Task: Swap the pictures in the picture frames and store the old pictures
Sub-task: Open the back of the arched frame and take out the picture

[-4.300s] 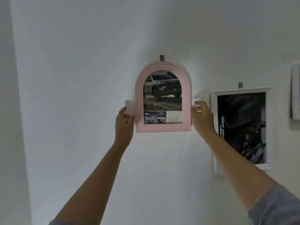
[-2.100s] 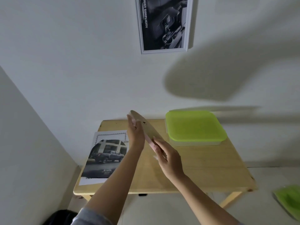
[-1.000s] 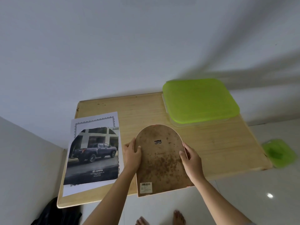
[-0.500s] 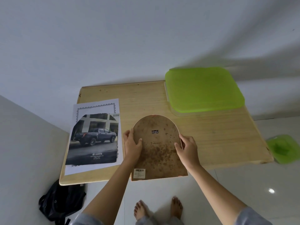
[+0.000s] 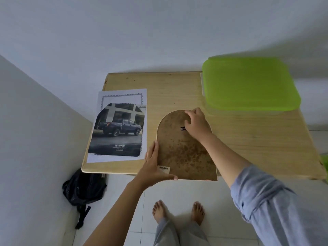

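While the left grip [image 5: 154, 164] holds the face-down frame [image 5: 184, 153], the right grip [image 5: 196, 124] pinches its hanger [image 5: 182, 129]; it likely needs opening next.

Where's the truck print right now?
Head view: the truck print lies flat at the left end of the wooden table, just left of the face-down arched frame the left hand holds.

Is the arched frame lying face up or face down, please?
Face down: the arched frame shows its brown back and barcode sticker.

Probably home: bare feet [image 5: 160, 211], tiled floor [image 5: 186, 192]
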The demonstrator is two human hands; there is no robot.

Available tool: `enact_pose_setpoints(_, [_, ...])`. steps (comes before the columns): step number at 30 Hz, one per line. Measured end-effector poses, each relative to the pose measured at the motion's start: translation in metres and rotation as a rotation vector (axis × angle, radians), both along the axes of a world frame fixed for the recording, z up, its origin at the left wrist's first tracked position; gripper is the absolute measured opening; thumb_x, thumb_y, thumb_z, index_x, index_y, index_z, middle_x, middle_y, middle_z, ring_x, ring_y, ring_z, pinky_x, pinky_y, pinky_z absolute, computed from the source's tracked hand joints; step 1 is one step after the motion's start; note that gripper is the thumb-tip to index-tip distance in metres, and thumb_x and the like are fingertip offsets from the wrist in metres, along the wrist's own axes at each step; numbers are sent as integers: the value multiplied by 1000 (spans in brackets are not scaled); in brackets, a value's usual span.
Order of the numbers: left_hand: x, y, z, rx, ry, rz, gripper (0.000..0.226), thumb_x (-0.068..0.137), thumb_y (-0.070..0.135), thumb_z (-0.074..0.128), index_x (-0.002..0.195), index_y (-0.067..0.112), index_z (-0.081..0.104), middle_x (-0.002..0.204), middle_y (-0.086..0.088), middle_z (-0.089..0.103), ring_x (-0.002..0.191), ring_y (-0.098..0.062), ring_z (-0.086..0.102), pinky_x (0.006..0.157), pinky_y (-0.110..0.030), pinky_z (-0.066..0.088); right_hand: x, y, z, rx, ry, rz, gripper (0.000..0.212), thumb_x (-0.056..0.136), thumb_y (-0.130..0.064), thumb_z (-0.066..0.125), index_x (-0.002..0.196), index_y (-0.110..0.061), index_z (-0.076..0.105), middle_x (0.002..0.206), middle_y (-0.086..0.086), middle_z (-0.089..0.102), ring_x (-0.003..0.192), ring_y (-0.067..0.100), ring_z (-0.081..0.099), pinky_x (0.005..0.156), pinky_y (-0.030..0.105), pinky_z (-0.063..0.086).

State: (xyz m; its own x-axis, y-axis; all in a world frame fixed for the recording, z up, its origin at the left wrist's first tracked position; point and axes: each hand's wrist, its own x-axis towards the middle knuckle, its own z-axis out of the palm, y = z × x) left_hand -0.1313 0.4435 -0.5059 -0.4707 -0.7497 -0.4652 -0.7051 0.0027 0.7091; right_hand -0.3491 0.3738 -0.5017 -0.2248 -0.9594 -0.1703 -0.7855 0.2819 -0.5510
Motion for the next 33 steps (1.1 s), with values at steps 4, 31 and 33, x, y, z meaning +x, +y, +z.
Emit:
enact_pose_setpoints(4, [1, 0, -3, -32, -56, -58, 145, 51, 54, 83, 137, 31, -32, 151, 14, -27, 143, -17, -14, 117, -46, 10, -1, -10, -3, -3, 37, 46, 42, 89, -14, 47, 131, -11, 47, 115, 10, 40, 112, 26, 40, 87, 42, 46])
enact_pose_setpoints(31, [9, 13, -11, -134, -70, 10, 144, 45, 71, 75, 137, 39, -31, 150, 23, -20, 143, -11, -2, 114, -48, 25, 3, -24, 12, -10, 205, 53, 37, 85, -44, 55, 109, -15, 53, 116, 7, 47, 111, 25, 37, 93, 32, 30])
enact_pose_setpoints(33, [12, 16, -12, -142, -72, 25, 143, 46, 70, 75, 137, 39, -31, 150, 23, -20, 143, -10, -2, 114, -47, 25, 9, -26, 13, -23, 190, 66, 37, 85, -45, 55, 107, -15, 54, 116, 6, 48, 111, 24, 38, 93, 32, 30])
